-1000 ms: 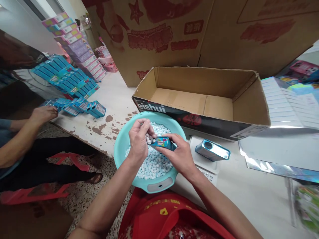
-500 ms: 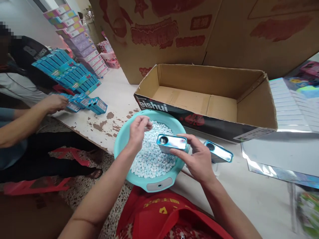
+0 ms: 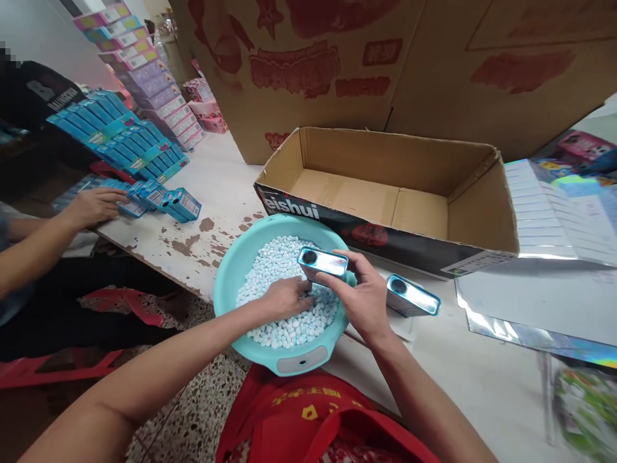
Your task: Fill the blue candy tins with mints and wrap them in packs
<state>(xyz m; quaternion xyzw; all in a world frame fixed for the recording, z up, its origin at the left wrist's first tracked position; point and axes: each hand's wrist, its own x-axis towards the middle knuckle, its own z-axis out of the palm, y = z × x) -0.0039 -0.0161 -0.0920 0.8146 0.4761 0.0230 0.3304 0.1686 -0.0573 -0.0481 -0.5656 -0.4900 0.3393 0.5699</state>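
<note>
My left hand [image 3: 288, 298] is down in a turquoise plastic basin [image 3: 226, 283], its fingers curled among small white and pale-blue candy-like pieces [image 3: 274, 257]. Its fingertips are partly hidden by the pieces. Over the basin's right side, my right hand [image 3: 362, 292] grips a small blue box [image 3: 332, 262] between thumb and fingers. The box's silvery narrow face is upward, with a round dark hole near its left end. A second similar box [image 3: 413, 296] stands on the table just right of my right hand, its hole also facing up.
Behind the basin sits an open cardboard box [image 3: 395, 238], with a large printed carton [image 3: 328, 83] at its back. At left, another person's hand [image 3: 99, 204] is near small blue boxes [image 3: 182, 204] and stacked packages [image 3: 139, 138]. Shiny sheets [image 3: 535, 308] lie at right.
My left hand has moved down and right into the pieces. The held box's hole showed something pale inside and now looks dark. The other person's hand has shifted slightly left.
</note>
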